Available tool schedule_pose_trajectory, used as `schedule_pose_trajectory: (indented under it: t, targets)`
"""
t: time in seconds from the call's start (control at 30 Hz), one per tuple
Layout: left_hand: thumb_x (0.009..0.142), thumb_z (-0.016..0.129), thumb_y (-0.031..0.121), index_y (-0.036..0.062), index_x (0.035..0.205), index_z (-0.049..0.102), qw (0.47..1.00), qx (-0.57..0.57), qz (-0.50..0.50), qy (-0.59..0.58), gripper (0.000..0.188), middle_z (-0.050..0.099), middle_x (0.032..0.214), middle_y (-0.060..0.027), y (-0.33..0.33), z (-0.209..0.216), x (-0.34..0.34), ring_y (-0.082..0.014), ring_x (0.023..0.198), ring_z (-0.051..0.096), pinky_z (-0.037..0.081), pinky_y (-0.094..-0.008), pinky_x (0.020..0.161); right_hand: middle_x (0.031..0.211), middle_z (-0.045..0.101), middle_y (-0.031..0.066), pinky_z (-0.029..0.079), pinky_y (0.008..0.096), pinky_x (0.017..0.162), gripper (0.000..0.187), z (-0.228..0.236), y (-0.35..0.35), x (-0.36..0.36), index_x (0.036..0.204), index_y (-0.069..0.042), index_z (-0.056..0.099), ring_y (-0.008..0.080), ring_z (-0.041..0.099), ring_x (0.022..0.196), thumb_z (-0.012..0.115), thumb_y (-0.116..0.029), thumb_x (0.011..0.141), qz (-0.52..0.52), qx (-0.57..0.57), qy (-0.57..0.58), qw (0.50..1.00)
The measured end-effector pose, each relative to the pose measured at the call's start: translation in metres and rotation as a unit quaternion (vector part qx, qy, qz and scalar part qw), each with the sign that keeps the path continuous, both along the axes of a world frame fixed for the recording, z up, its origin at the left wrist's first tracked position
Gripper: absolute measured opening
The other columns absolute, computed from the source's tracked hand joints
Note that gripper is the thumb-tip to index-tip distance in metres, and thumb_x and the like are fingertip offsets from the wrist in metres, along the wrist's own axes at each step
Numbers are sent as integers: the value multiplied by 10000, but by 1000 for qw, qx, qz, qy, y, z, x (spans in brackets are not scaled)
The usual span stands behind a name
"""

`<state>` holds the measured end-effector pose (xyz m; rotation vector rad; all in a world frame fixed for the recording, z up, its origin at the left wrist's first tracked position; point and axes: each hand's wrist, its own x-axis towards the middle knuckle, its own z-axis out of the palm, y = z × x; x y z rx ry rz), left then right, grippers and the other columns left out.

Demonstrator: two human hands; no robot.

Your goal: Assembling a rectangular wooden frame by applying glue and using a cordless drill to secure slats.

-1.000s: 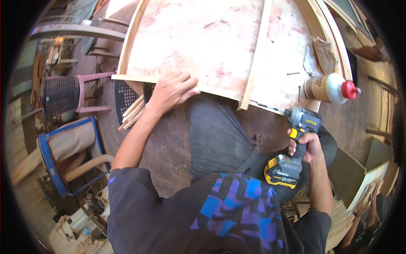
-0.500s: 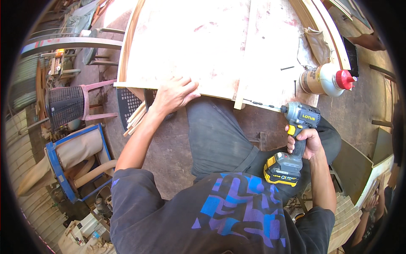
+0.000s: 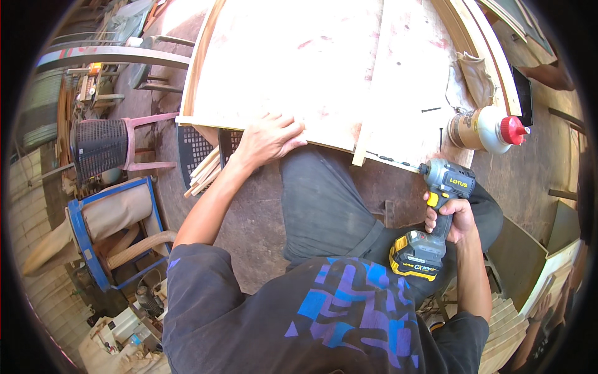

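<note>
My right hand (image 3: 453, 218) is wrapped round the grip of a grey and yellow cordless drill (image 3: 450, 181), its battery pack toward my lap. A long dark drill bit (image 3: 392, 160) points left from the drill along the near edge of a wide, glaring wooden panel (image 3: 280, 75). The bit's tip is by the end of a narrow wooden strip (image 3: 361, 146) that crosses the panel. Whether the tip touches the wood I cannot tell. My left hand (image 3: 272, 138) grips the panel's near edge, left of the strip, fingers curled over the top.
A white glue bottle with a red cap (image 3: 489, 129), two dark screws (image 3: 441, 138) and a crumpled cloth (image 3: 476, 78) lie on the panel's right side. Wooden sticks (image 3: 204, 171) rest under its left edge. A pink-legged chair (image 3: 128, 143) and blue-framed machine (image 3: 118, 230) stand left. Another person's arm shows far right.
The whole view has shifted slightly, so most things appear a little further right. The drill sits marginally closer to the strip's end. Both hands keep their holds.
</note>
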<state>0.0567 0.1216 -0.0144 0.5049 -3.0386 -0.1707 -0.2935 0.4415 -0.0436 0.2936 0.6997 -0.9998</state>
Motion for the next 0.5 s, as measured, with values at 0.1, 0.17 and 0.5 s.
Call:
schedule_pose_trajectory:
  t: [0.1, 0.17, 0.5]
  targets:
    - [884, 682, 396, 125, 1015, 655, 1000, 9, 3, -2, 302, 598, 915, -34, 1, 2, 0, -218, 895, 605, 478, -358, 821, 772, 620, 163, 526, 418, 668, 537, 0, 1, 0, 1200, 5, 565, 294, 606, 658, 619, -112, 678, 4, 3, 1, 1000]
    - [884, 682, 394, 127, 1011, 654, 1000, 9, 10, -4, 298, 600, 917, -32, 2, 2, 1, -217, 896, 605, 479, -358, 823, 756, 627, 177, 534, 447, 635, 539, -1, 1, 1, 1191, 0, 562, 318, 621, 632, 619, -118, 668, -6, 18, 4, 1000]
    - [890, 651, 470, 194, 1000, 616, 999, -41, -21, 21, 299, 590, 898, 3, -3, -8, 7, -169, 861, 613, 464, -348, 810, 776, 640, 180, 545, 447, 672, 532, -1, 1, 0, 1211, 4, 564, 313, 636, 654, 605, -96, 689, -4, -13, 1, 1000]
